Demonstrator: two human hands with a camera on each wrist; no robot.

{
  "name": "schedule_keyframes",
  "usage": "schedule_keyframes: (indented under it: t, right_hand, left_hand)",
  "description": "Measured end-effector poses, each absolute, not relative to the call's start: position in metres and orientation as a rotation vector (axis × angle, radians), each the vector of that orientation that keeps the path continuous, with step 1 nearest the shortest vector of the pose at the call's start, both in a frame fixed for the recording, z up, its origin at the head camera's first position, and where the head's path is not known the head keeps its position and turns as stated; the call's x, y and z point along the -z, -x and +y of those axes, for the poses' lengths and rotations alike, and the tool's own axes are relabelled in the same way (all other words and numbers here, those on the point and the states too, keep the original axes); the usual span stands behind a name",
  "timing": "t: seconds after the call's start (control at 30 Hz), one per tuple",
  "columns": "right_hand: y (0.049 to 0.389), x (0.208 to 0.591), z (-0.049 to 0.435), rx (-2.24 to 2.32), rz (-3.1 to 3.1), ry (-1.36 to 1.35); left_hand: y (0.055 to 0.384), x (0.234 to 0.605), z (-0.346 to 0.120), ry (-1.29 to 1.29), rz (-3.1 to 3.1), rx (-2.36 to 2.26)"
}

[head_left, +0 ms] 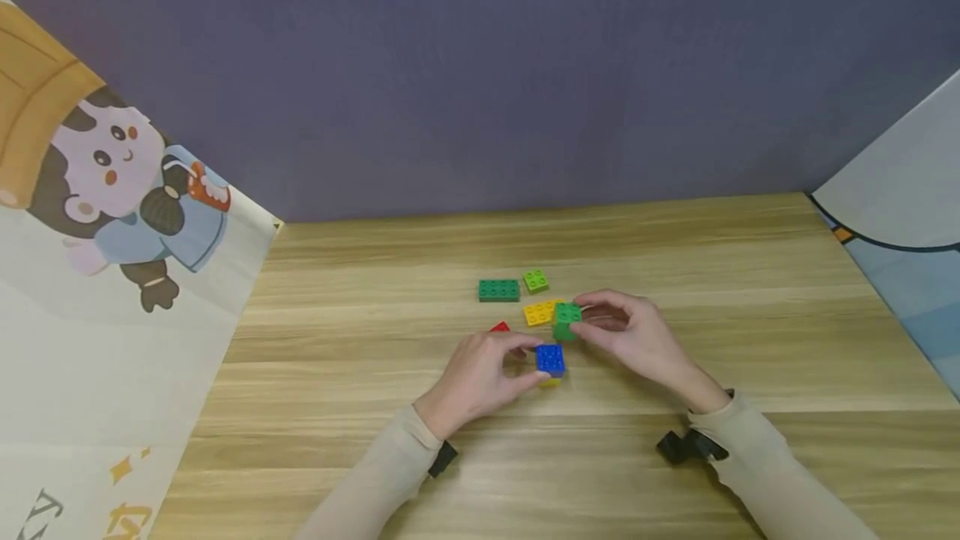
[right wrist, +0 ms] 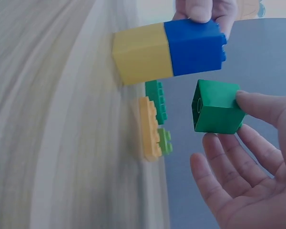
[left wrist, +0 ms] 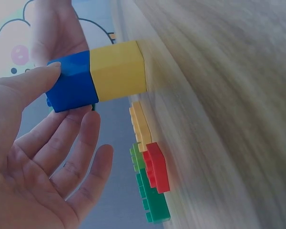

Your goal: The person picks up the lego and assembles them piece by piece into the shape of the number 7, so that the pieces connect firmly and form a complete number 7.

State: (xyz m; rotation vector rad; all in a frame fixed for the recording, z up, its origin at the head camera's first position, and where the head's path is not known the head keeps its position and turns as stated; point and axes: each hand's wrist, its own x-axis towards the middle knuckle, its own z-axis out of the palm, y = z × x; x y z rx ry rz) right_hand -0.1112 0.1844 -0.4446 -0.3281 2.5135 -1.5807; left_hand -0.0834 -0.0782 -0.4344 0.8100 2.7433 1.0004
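Observation:
My left hand (head_left: 483, 373) pinches a blue brick (left wrist: 72, 81) between thumb and fingers. That blue brick sits on top of a yellow brick (left wrist: 118, 69), the two making an upright stack on the wooden table. To the right, my right hand (head_left: 633, 332) grips a green brick (right wrist: 218, 107) by thumb and fingertips. In the right wrist view its hollow underside faces the table, and the brick is held up off the surface, beside and apart from the blue one. Both palms stay off the bricks.
Beyond the hands lie a flat orange-yellow brick (head_left: 538, 313), a dark green long brick (head_left: 498, 290) and a small lime brick (head_left: 536, 280). A red brick (left wrist: 156, 168) is partly hidden by the left hand in the head view. A dark panel (head_left: 525, 90) stands behind the table (head_left: 360, 273).

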Motion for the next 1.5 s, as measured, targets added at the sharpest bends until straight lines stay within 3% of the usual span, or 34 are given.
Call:
schedule_keyframes:
  t: [0.77,1.5]
  right_hand:
    - [0.091,0.423,0.176,1.623,2.514,0.421]
    - [0.081,0.431,0.169,1.702,2.560,0.802]
  left_hand:
    - [0.085,0.435,-0.079,-0.789,2.720,-1.023]
    - [0.086,0.436,-0.079,-0.754,2.684,-1.078]
